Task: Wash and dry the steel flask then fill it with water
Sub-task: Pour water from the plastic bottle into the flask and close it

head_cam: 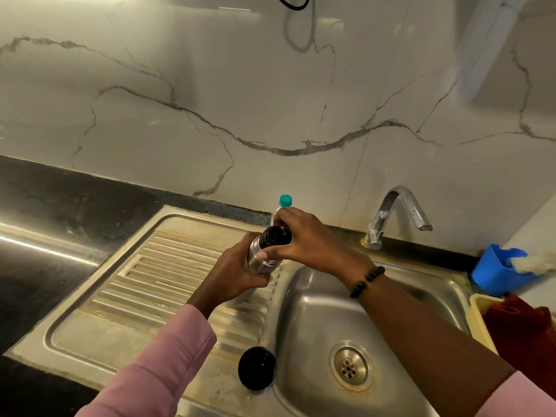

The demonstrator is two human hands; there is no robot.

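Observation:
The steel flask [261, 260] is held upright above the sink's drainboard, its silver body gripped by my left hand [237, 273]. My right hand [304, 239] curls its fingers round the flask's black top part [275, 236]. A black round cap [257, 368] lies on the drainboard near the front edge, beside the basin. Behind my hands stands a clear plastic bottle with a teal cap [285, 201], mostly hidden. The chrome tap [397, 215] stands at the back right of the steel sink [319, 311], with no water running.
A blue plastic holder [493, 269] with a pale scrubber [532, 264] sits right of the sink. A yellow tray [478, 305] holds a dark red cloth [523, 332]. Black countertop [45, 212] extends left; the marble wall rises behind.

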